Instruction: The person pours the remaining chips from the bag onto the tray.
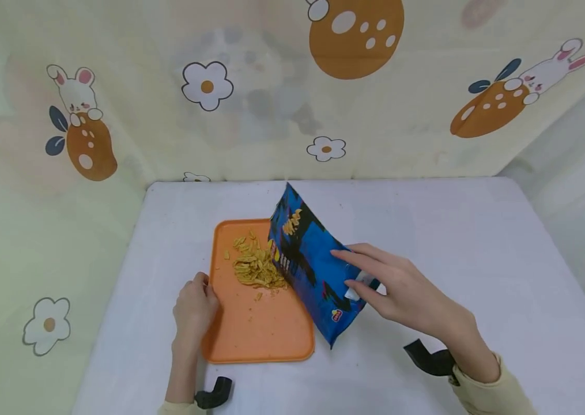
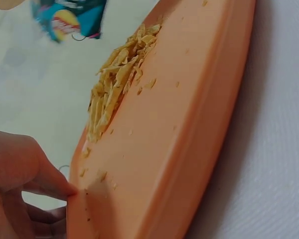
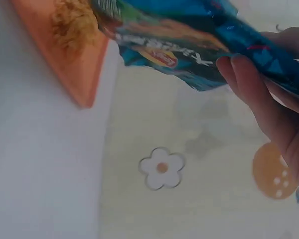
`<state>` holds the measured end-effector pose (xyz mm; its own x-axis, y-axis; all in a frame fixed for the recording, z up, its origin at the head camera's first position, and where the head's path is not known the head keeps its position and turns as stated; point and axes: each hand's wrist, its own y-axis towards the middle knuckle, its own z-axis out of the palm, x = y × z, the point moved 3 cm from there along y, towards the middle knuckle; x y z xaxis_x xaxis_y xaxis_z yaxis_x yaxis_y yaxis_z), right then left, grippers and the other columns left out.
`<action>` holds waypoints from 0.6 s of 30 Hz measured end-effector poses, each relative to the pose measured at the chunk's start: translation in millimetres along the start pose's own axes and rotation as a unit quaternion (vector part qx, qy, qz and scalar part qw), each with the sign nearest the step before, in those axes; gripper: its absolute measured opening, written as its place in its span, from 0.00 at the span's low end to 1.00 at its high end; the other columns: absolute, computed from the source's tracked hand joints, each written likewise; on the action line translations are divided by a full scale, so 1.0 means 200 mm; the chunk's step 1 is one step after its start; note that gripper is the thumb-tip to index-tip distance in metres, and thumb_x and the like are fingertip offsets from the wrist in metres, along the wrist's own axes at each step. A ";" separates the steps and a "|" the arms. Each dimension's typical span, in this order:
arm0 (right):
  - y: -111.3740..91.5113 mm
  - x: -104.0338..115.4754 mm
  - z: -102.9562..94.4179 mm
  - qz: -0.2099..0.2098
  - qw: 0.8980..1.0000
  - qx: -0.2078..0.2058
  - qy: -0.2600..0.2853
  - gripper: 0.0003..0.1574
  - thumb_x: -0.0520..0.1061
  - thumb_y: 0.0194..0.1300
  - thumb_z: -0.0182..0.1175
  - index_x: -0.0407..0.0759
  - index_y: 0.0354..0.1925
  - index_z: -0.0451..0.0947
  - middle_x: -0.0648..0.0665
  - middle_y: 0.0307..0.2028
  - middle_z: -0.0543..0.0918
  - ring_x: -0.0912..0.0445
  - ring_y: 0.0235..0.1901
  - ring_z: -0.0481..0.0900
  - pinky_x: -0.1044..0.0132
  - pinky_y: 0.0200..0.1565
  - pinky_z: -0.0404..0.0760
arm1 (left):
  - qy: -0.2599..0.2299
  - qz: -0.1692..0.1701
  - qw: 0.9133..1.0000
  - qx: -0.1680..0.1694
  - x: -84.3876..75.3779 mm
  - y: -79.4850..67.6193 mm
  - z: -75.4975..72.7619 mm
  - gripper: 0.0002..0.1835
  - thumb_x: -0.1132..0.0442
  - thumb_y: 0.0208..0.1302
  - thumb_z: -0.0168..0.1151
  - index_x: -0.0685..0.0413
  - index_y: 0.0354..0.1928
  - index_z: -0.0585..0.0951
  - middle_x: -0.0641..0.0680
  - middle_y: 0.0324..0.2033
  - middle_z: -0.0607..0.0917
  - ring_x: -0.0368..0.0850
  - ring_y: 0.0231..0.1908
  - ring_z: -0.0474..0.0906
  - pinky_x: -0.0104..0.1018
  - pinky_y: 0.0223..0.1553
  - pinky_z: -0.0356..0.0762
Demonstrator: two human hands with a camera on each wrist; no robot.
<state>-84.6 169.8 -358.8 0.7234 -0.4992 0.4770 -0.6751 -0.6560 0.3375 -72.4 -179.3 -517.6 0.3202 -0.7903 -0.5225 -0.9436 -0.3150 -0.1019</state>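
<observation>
My right hand (image 1: 396, 288) grips a blue chip bag (image 1: 313, 259) by its right end, thumb and fingers on opposite sides in the right wrist view. The bag slants over the right part of an orange tray (image 1: 266, 334). A heap of yellow chips (image 1: 256, 265) lies on the tray's upper half, partly hidden by the bag. At the tray's left edge is my left hand (image 1: 193, 308). In the left wrist view its thumb and fingers pinch the rim. The bag's mouth cannot be made out in the head view.
A white table (image 1: 427, 219) carries the tray. Small crumbs (image 1: 258, 297) are scattered around the heap. Behind the table hangs a pale curtain (image 1: 142, 115) printed with rabbits and flowers. A black strap end (image 1: 429, 358) sticks out at each wrist.
</observation>
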 end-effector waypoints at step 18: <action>-0.35 -0.22 0.03 0.074 0.981 -0.162 -0.078 0.28 0.50 0.74 0.61 0.36 0.64 0.77 0.37 0.54 0.83 0.47 0.43 0.86 0.84 0.46 0.76 | -0.009 -0.014 1.000 0.023 0.01 0.00 0.00 0.11 0.68 0.71 0.52 0.66 0.49 0.80 0.65 0.35 0.83 0.57 0.32 0.79 0.51 0.29 0.77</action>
<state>-68.3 233.4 -408.0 0.6108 -0.6726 0.4177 -0.7659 -0.3682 0.5272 -71.5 -180.4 -517.5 0.3459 -0.7721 -0.5332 -0.9371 -0.3121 -0.1561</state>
